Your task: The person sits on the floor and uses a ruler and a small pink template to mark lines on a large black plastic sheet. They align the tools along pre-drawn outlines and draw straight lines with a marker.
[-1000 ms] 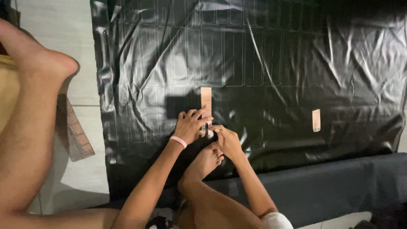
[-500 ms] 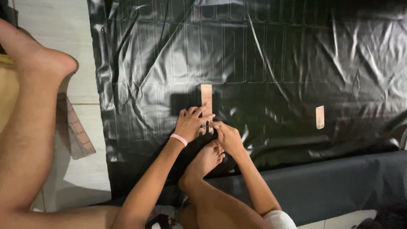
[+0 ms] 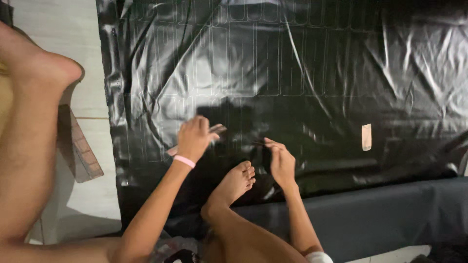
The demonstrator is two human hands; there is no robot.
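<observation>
1. Far left: a bare leg (image 3: 29,146) runs down the frame over pale floor tile (image 3: 53,29). A slatted wooden piece (image 3: 83,148) lies on the tile just beside the sheet's left edge.
2. Glossy black sheet (image 3: 312,63) covers most of the floor, wrinkled, with faint rows of outlined rectangles.
3. Left hand (image 3: 194,138), pink band (image 3: 184,161) on the wrist, is closed around a tan strip (image 3: 217,129). Strip runs diagonally under the hand: one end pokes out up-right of the fingers, the other down-left near the wrist.
4. A bare foot (image 3: 235,182) rests on the sheet between the two hands.
5. Right hand (image 3: 282,160), fingers pinched on a thin dark tool (image 3: 258,143); can't tell what it is. Well apart from the strip.
6. Right: a second tan strip (image 3: 366,137) lies upright on the sheet, untouched.
7. Bottom right: dark grey cloth (image 3: 390,219) below the sheet edge.
</observation>
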